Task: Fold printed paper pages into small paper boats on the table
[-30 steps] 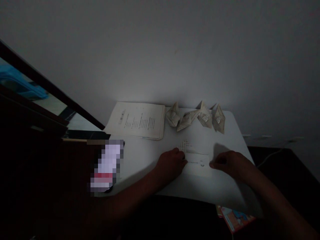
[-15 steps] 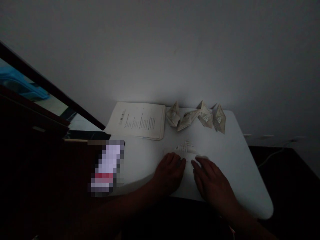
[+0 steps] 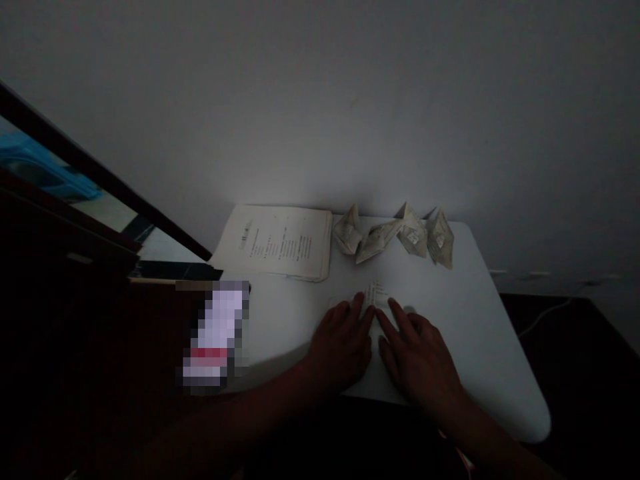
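Observation:
A folded sheet of printed paper (image 3: 374, 292) with a pointed top lies flat on the white table. My left hand (image 3: 341, 343) rests on its left side, fingers stretched forward and pressing on the fold. From the right, my right hand (image 3: 421, 350) touches the paper with its fingers extended and slightly spread. The fingertips of both hands nearly meet at the paper's middle. Much of the sheet's lower part is hidden beneath the hands. Behind it stand several folded paper boats (image 3: 413, 232), made of printed paper.
A stack of printed sheets (image 3: 280, 240) lies at the table's back left. A pixelated phone-like object (image 3: 215, 333) is at the left edge. The white table (image 3: 480, 333) backs onto a grey wall (image 3: 320, 120). A pale cable (image 3: 545, 311) runs at the right.
Both hands' fingers have moved forward and inward onto the paper, covering more of its pointed top. The boats and the stack stay where they were.

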The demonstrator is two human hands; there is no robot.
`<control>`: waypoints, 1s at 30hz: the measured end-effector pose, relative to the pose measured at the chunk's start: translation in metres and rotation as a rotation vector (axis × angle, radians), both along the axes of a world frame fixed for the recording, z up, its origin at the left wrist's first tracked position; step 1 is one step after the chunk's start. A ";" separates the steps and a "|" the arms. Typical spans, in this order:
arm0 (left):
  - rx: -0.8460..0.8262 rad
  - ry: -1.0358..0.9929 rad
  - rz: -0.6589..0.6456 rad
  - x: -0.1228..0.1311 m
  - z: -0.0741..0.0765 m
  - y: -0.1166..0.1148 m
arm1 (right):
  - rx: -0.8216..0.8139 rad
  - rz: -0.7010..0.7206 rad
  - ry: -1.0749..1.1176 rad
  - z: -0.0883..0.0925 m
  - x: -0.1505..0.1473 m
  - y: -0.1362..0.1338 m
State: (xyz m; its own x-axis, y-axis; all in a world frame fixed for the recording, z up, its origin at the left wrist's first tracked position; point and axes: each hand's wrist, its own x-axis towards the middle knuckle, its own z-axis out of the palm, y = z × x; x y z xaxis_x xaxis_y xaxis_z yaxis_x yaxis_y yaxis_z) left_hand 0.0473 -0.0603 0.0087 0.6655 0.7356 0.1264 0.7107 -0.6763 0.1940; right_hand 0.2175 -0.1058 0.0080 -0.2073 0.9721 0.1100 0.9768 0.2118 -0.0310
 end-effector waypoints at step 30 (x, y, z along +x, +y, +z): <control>-0.042 -0.025 0.046 0.018 0.011 0.030 | -0.158 -0.072 0.095 0.034 0.003 0.066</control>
State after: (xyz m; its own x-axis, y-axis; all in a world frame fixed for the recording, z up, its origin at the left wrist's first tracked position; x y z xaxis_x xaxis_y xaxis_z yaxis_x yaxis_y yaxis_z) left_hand 0.0652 -0.0306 0.0193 0.6282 0.7701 0.1110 0.7350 -0.6341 0.2401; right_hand 0.2210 -0.0401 0.0422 -0.1328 0.9907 -0.0293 0.9803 0.1270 -0.1516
